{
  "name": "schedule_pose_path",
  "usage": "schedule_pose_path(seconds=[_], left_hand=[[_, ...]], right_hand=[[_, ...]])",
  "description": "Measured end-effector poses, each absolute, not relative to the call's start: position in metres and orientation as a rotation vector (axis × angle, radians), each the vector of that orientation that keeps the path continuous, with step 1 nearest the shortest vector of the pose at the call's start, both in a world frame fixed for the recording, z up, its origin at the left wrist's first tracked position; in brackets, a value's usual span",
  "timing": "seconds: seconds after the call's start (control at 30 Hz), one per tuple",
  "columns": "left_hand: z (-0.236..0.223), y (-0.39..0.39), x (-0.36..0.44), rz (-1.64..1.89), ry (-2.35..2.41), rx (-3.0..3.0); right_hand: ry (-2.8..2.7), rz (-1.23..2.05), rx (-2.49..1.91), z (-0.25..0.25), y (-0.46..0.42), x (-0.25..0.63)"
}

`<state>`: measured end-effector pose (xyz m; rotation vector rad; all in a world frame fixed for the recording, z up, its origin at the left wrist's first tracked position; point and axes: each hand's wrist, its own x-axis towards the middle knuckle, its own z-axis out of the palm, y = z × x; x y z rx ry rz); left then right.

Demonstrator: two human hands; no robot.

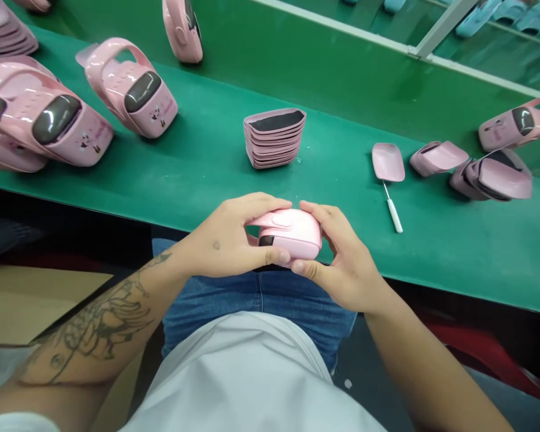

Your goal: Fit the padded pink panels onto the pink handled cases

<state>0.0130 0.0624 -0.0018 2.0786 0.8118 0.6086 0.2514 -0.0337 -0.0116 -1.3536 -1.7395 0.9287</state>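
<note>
Pink plastic case (294, 234) sat between your hands at near edge of green belt (198, 201), long axis crosswise; left hand (222, 237), right hand (337, 258) each closed round one end, fingers wrapped snug.

Glossy pink rounded plastic case (290, 231), dark patch (266, 240) at one end, held off the surface between left hand (222, 240) and right hand (342, 258).

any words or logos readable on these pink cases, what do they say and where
Nothing can be quoted.
Front left pink case: small script beside a cartoon print, too blurred to read.
Pink case beside it: cartoon print, any lettering too small to read.
Far right pink case: small dark print, too small to read.
Held pink case, between left hand and right hand: no lettering showing.
</note>
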Motion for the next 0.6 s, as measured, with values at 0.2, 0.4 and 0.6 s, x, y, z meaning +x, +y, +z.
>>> schedule_pose_path(seconds=[0.2,0.4,0.6], left_hand=[[0.000,0.065,0.015,0.664,0.802,2.025],[0.004,0.066,0.017,0.697,0.788,2.013],[0.005,0.064,0.019,0.719,0.800,2.003]], right_hand=[[-1.727,0.924,-1.350,-0.005,-0.032,0.253],[-1.722,0.923,-1.366,0.001,-0.029,0.253],[-1.693,0.954,-1.332,0.000,-0.028,0.253]])
